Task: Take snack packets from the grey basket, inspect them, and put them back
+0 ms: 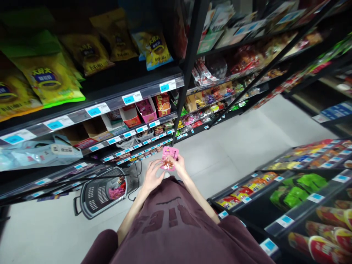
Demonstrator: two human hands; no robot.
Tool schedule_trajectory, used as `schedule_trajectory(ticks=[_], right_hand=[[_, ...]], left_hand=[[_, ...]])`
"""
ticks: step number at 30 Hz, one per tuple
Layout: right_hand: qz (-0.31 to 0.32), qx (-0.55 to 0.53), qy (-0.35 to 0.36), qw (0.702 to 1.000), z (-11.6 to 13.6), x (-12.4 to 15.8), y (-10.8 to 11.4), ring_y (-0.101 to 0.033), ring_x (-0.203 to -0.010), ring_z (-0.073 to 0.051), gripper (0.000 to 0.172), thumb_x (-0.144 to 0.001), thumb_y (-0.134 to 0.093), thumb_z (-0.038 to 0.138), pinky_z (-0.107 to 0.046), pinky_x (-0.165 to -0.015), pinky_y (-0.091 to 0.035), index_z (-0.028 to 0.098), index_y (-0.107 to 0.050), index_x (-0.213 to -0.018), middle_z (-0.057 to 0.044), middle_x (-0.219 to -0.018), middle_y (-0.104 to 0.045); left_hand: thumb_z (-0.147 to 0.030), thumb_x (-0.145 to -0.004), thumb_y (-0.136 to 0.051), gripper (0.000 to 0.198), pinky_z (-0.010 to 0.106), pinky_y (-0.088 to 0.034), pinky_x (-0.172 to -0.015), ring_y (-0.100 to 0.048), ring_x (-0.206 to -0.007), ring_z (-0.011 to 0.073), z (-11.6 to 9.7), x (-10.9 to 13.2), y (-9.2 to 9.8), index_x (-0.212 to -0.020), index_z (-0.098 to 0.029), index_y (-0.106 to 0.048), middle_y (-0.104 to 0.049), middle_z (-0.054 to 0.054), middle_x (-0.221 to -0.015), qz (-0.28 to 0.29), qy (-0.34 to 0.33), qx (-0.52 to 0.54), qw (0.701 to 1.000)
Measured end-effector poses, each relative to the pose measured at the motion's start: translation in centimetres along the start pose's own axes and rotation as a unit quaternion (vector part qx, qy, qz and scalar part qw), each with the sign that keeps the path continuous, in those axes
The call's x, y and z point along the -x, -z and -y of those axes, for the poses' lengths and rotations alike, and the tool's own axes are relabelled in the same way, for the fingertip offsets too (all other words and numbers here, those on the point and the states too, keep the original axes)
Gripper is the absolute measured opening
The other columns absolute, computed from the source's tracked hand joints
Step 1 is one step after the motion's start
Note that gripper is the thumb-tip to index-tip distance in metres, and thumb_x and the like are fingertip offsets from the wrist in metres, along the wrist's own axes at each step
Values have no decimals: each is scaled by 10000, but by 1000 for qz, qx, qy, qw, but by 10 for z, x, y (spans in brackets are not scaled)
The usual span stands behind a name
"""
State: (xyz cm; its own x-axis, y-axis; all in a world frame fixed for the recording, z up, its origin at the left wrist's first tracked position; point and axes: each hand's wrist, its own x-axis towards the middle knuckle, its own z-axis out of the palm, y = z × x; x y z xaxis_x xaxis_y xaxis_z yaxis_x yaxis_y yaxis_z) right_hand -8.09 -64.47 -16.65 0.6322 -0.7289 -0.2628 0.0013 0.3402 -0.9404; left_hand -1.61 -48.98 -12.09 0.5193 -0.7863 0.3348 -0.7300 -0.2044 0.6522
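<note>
A small pink snack packet [171, 151], with a picture of food on its front, is held up ahead of my body above the floor. My right hand [180, 167] grips it from the right side, with fingers lying over its face. At its lower left edge is my left hand [153, 175], fingers loosely spread and their tips touching or very close to the packet. Down on the left stands a grey shopping basket [92, 198] with a black handle. Pink and red packets [118, 192] lie at its right end.
On the left, a shelf rack [176, 80] carries yellow snack bags [49, 75], small boxes [145, 110] and price labels. Another low rack at right holds green bags [299, 190] and cup-shaped packs [321, 242]. Grey floor [220, 143] runs between them. A black cable [136, 179] hangs beside the basket.
</note>
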Motion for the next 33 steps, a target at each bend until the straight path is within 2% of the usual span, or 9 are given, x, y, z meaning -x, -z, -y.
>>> schedule_trajectory(ticks=[4,7,10,12,14,17,23,28,33], right_hand=[[59,-14,-15,998,2,1,-3,-635,-760,-177,355,-704,-756,413,-260,-699,-500,132,-685,-909,-67,-884,-705],[144,-47,-23,988,11,6,-6,-647,-827,-198,371,-768,-693,465,-275,-695,-526,152,-691,-968,-83,-946,-698],[244,-94,-35,965,25,13,-8,-646,-934,-238,452,-870,-536,537,-312,-684,-553,164,-691,-1071,-125,-1086,-667],[266,-107,-25,958,32,18,-11,-646,-962,-250,444,-876,-527,533,-329,-689,-561,176,-701,-1075,-134,-1206,-623],[265,-94,-3,960,36,21,-15,-650,-953,-247,386,-835,-610,488,-339,-706,-564,192,-706,-1063,-122,-1271,-593],[237,-66,28,969,35,22,-18,-654,-891,-225,385,-789,-691,408,-336,-710,-555,202,-667,-1113,-112,-1179,-649],[-20,-13,62,998,20,11,-15,-607,-759,-152,434,-691,-781,365,-292,-734,-519,174,-619,-1046,-69,-1001,-672],[81,-76,2,994,16,14,-14,-651,-903,-196,465,-701,-774,357,-319,-838,-521,192,-613,-1105,-66,-1010,-697],[84,-85,-19,993,15,15,-15,-678,-803,-201,466,-622,-827,309,-303,-753,-538,180,-633,-1025,-53,-900,-721]], left_hand=[[-233,-822,-653,520,471,-396,-1068,-468,-1261,259,-8,-4,3,-1320,-235,-503,-537,98,-1325,31,0,34,999],[-251,-810,-667,551,473,-404,-1068,-470,-1260,262,-10,-6,4,-1329,-226,-482,-512,111,-1334,30,16,45,998],[-260,-787,-685,516,464,-445,-1032,-492,-1228,268,-9,-10,4,-1267,-204,-504,-512,127,-1281,-44,54,48,996],[-262,-792,-676,449,429,-495,-970,-508,-1201,262,-7,-14,4,-1210,-196,-524,-517,128,-1239,-105,92,62,988],[-265,-827,-634,338,380,-533,-886,-545,-1140,242,-5,-18,3,-1146,-195,-548,-538,118,-1193,-146,139,91,975],[-290,-853,-605,250,337,-526,-827,-613,-987,209,2,-24,1,-1078,-191,-562,-609,86,-1067,-166,211,158,950],[-343,-783,-701,297,305,-501,-802,-645,-897,198,13,-23,-4,-985,-176,-560,-660,67,-985,-162,263,333,891],[-350,-752,-735,342,302,-491,-826,-646,-933,203,11,-19,-6,-1005,-183,-576,-670,70,-1042,-123,282,375,874],[-340,-750,-741,336,293,-497,-789,-649,-879,193,9,-16,-11,-997,-160,-601,-684,77,-1009,-87,301,413,855]])
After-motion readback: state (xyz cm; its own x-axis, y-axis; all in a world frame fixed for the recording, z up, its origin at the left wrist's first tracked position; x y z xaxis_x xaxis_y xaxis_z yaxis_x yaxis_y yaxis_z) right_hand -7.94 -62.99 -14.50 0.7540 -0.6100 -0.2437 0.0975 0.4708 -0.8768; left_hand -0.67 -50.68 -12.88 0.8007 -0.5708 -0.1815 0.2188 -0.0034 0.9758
